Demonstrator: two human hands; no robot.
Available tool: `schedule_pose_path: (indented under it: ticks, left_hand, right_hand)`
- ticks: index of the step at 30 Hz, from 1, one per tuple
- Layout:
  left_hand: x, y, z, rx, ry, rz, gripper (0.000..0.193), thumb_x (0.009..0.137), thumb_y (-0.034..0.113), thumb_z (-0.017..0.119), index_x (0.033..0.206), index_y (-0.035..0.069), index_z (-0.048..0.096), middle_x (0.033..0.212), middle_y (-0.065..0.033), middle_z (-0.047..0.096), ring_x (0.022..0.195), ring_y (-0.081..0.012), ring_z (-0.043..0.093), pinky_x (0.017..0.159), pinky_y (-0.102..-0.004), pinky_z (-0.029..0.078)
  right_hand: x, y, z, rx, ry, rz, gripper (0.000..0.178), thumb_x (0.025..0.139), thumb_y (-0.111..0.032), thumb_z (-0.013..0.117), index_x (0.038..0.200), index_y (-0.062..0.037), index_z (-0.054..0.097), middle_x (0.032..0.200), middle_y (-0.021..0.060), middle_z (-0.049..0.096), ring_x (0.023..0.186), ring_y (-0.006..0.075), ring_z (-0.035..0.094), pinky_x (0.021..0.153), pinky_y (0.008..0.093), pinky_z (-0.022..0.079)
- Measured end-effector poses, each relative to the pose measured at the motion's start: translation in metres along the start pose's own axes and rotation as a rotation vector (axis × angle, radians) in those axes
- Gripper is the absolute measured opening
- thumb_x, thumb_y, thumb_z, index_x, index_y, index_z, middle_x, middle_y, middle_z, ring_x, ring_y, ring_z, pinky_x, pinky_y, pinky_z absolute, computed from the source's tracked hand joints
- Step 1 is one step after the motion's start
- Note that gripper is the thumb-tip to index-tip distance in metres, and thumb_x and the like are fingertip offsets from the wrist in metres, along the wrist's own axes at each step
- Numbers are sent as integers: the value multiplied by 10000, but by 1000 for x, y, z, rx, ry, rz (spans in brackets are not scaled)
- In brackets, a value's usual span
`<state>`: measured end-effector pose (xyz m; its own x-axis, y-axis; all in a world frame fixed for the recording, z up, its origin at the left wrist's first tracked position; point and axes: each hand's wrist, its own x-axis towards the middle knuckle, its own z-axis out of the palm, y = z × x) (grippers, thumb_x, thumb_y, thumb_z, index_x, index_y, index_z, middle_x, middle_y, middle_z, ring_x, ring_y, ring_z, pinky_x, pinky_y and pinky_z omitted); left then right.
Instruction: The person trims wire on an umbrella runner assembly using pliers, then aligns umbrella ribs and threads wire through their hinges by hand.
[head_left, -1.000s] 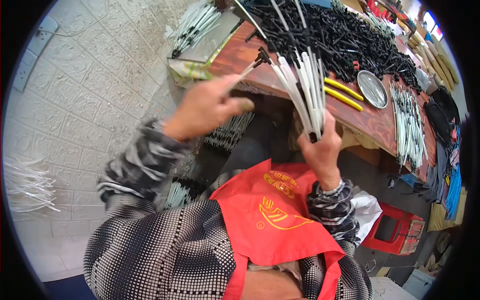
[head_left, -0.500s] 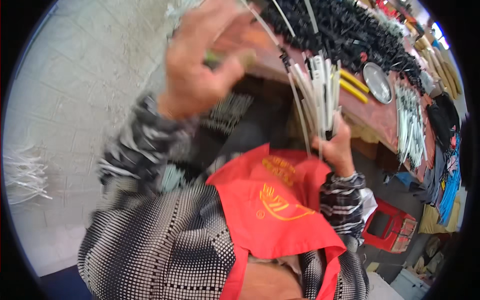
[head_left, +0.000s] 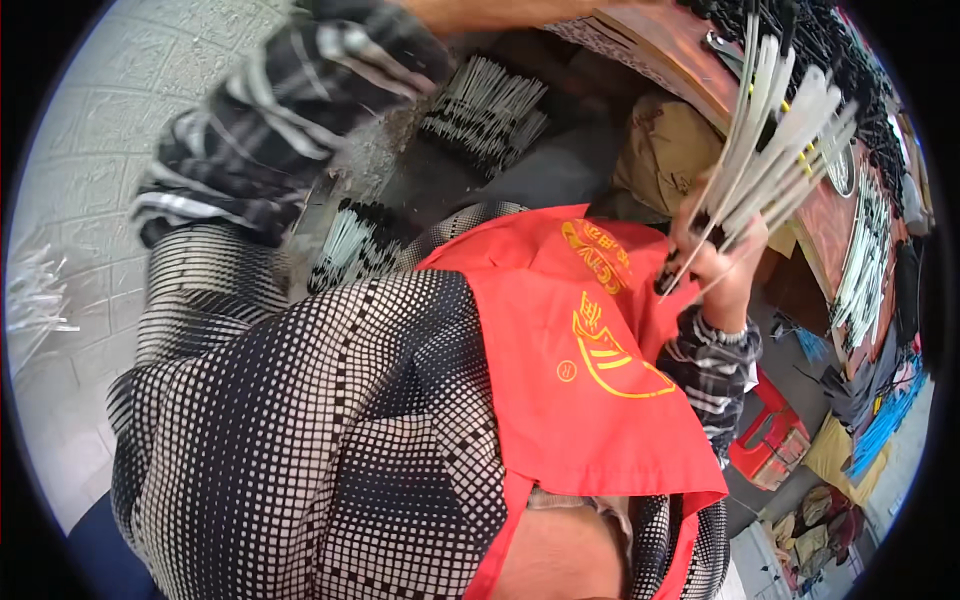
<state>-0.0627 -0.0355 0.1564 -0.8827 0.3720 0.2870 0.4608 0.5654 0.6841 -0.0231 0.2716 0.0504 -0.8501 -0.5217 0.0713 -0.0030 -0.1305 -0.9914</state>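
My right hand (head_left: pixel 722 265) is closed around a bundle of thin white plastic sticks (head_left: pixel 775 135) with black ends. The sticks fan upward out of the fist, beside the table. A few black ends poke out below the fingers. At the top edge, my left hand (head_left: pixel 500 12) shows only as a strip of bare skin beyond its plaid sleeve. Its fingers lie outside the picture, so what it holds or touches is hidden.
On the reddish table (head_left: pixel 690 50) at the upper right lie a heap of black parts (head_left: pixel 880 95) and a pile of white sticks (head_left: pixel 865 255). More bundled sticks (head_left: pixel 490 105) lie low beyond my lap. A red stool (head_left: pixel 765 430) stands at right.
My left hand has swung up toward the top edge, its fingers leaving the view. The head view has shifted; my right hand and its bundle now appear farther right, the sticks leaning more rightward.
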Motion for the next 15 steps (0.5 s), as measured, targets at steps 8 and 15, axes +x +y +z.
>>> schedule_pose_path:
  ticks: [8,15]
  left_hand:
    - [-3,34,134,-1094,568,20,1040,763,642,726,1448,-19,305,1325,-172,531,1155,-268,550,1000,-382,454]
    - [-48,-18,82,-598,549,40,810,901,483,667,1441,-29,349,1226,-135,614,1097,-205,614,956,-367,479]
  right_hand:
    - [42,26,41,157,27,65,523,737,-169,791,1163,28,559,998,48,666,860,149,660,757,293,541]
    - [10,13,7,-86,71,205,482,591,-113,767,1014,49,600,720,63,620,567,151,595,497,262,483]
